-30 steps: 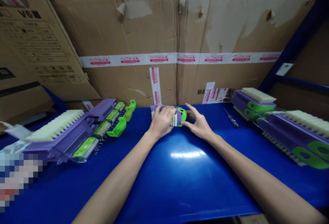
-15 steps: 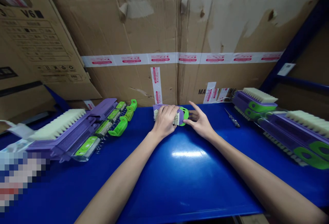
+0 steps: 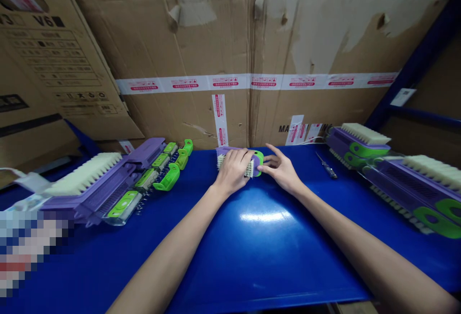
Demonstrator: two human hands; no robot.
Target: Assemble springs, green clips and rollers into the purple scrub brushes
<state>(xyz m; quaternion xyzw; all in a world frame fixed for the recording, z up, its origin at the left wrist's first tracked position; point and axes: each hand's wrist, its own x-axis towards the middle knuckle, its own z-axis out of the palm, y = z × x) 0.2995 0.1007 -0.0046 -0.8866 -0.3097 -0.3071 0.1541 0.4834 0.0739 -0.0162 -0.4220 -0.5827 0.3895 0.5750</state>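
Note:
A purple brush head with pale bristles [image 3: 220,161] lies at the back centre of the blue tabletop. My left hand [image 3: 235,167] is wrapped over its top, hiding much of the body. At its right end sits a bright green end piece [image 3: 258,162]. My right hand [image 3: 283,170] is beside that end, fingers apart, with thumb and fingertips at the green piece's edge; whether they press on it is hard to see.
Purple brush units [image 3: 82,179] and a row of green-ended parts [image 3: 147,178] lie at left. Further purple brush units [image 3: 403,179] stand at right, near a screwdriver [image 3: 327,165]. Large cardboard [image 3: 180,45] closes off the back, and a blue frame post [image 3: 406,64] rises at right.
The right hand's fingers have shifted slightly around the green end piece. The left hand keeps its hold on the brush head. The whole view has shifted a little.

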